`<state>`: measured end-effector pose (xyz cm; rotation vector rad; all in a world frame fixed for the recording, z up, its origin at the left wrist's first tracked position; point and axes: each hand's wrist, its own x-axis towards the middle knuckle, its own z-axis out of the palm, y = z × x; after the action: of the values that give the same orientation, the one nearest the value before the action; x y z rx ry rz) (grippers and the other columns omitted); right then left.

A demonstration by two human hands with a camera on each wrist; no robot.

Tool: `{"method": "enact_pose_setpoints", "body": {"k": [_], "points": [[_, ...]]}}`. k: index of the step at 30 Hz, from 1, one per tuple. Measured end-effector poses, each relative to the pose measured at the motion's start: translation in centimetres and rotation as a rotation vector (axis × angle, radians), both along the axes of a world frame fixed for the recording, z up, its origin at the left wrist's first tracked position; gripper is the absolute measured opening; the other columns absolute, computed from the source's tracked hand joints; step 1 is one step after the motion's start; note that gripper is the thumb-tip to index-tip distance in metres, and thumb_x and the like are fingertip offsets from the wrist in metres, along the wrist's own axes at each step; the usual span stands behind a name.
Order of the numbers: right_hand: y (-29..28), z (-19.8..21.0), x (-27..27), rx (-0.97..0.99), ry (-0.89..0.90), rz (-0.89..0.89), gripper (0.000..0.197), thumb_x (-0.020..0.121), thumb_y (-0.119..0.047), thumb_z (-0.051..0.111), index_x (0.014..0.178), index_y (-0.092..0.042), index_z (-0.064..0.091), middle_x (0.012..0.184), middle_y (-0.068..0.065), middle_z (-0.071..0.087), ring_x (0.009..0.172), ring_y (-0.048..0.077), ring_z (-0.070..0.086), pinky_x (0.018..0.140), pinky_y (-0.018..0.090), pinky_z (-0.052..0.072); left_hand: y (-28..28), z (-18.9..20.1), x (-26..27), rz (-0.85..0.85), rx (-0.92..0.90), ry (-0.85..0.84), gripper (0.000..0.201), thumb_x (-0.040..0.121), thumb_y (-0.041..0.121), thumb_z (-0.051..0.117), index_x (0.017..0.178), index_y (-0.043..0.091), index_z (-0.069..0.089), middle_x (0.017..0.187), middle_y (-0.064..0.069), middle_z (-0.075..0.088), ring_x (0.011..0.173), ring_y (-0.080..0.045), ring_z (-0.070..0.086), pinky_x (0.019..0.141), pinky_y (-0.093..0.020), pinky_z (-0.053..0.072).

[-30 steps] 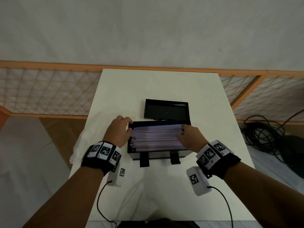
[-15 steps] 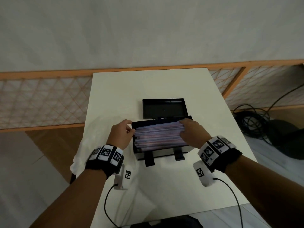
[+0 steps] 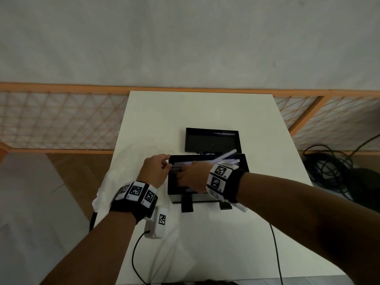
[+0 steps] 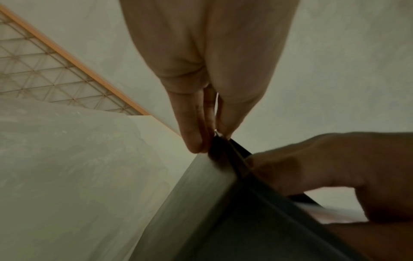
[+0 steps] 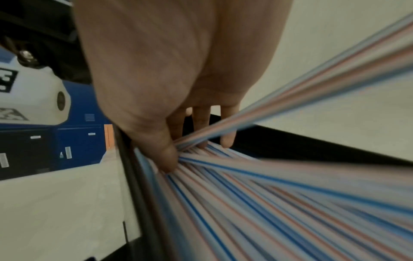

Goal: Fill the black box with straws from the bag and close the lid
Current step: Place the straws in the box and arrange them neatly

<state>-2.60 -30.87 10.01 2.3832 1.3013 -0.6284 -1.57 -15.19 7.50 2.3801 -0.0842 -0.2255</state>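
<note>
The black box [image 3: 245, 168] stands mid-table, packed with striped straws [image 5: 268, 203]. Its lid [image 3: 212, 140] lies open behind it. My right hand [image 3: 179, 178] reaches across the box to its left end. There its thumb and fingers [image 5: 228, 139] pinch a bundle of straws [image 5: 324, 76], whose far ends [image 3: 228, 157] tilt up above the right rim. My left hand [image 3: 167, 160] pinches the box's far left corner [image 4: 215, 143] between thumb and fingers. The clear bag [image 3: 115, 179] lies crumpled left of the box.
The white table [image 3: 195, 112] has bare room behind the lid and in front of the box. Two black latches [image 3: 186, 204] stick out from the box's front. An orange lattice fence [image 3: 61, 120] runs behind. Cables [image 3: 329, 165] lie on the floor at the right.
My right hand has moved from the box's right end across to its left end and raised a bundle of straws at an angle. My left hand stays at the far left corner.
</note>
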Motion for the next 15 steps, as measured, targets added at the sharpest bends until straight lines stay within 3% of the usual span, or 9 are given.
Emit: {"method": "enact_pose_setpoints", "body": {"k": [2, 5, 7, 9, 12, 15], "points": [[-0.2, -0.2, 0.1, 0.064, -0.028, 0.011, 0.035, 0.094, -0.026, 0.047, 0.128, -0.018, 0.050, 0.141, 0.002, 0.042, 0.135, 0.023, 0.036, 0.091, 0.042, 0.048, 0.1, 0.2, 0.0, -0.017, 0.017, 0.000, 0.036, 0.088, 0.012, 0.059, 0.124, 0.007, 0.059, 0.099, -0.013, 0.070, 0.089, -0.028, 0.065, 0.085, -0.031, 0.049], [-0.6, 0.3, 0.0, 0.271, 0.063, -0.064, 0.035, 0.092, -0.015, 0.050, 0.126, -0.008, 0.055, 0.137, 0.012, 0.048, 0.127, 0.030, 0.043, 0.099, 0.046, 0.043, 0.2, 0.5, -0.2, -0.052, 0.057, -0.007, 0.034, 0.090, 0.016, 0.057, 0.124, 0.010, 0.057, 0.102, -0.011, 0.067, 0.093, -0.027, 0.062, 0.082, -0.029, 0.045], [-1.2, 0.6, -0.4, 0.448, 0.122, -0.180, 0.031, 0.090, -0.009, 0.054, 0.120, -0.005, 0.060, 0.128, 0.014, 0.057, 0.118, 0.033, 0.053, 0.094, 0.046, 0.048, 0.3, 1.0, -0.4, -0.086, 0.111, -0.060, 0.032, 0.090, 0.017, 0.055, 0.121, 0.011, 0.057, 0.106, -0.011, 0.061, 0.096, -0.026, 0.059, 0.083, -0.031, 0.044], [-3.0, 1.3, -0.6, 0.621, 0.124, -0.461, 0.039, 0.088, -0.003, 0.051, 0.126, -0.010, 0.057, 0.130, 0.012, 0.055, 0.118, 0.029, 0.053, 0.098, 0.039, 0.045, 0.0, 1.8, -0.5, -0.144, 0.126, -0.125, 0.026, 0.090, 0.015, 0.055, 0.114, 0.010, 0.061, 0.106, -0.011, 0.057, 0.097, -0.027, 0.057, 0.084, -0.033, 0.045], [-7.4, 1.1, -0.5, 0.550, 0.075, -0.799, 0.047, 0.088, -0.010, 0.052, 0.134, -0.020, 0.048, 0.133, 0.008, 0.049, 0.121, 0.026, 0.050, 0.100, 0.033, 0.040, -1.2, 2.6, -0.6, -0.374, 0.202, -0.070, 0.027, 0.088, 0.012, 0.055, 0.114, 0.011, 0.063, 0.110, -0.010, 0.057, 0.100, -0.027, 0.057, 0.086, -0.030, 0.043], [-10.0, 0.2, -1.6, 0.327, 0.123, -0.863, 0.060, 0.086, -0.026, 0.062, 0.140, -0.022, 0.039, 0.139, 0.007, 0.043, 0.126, 0.026, 0.046, 0.104, 0.036, 0.040, -2.9, 2.1, -1.0, -0.604, 0.359, 0.070, 0.040, 0.086, 0.013, 0.056, 0.126, 0.015, 0.055, 0.125, -0.010, 0.051, 0.113, -0.027, 0.053, 0.093, -0.030, 0.042]]}}
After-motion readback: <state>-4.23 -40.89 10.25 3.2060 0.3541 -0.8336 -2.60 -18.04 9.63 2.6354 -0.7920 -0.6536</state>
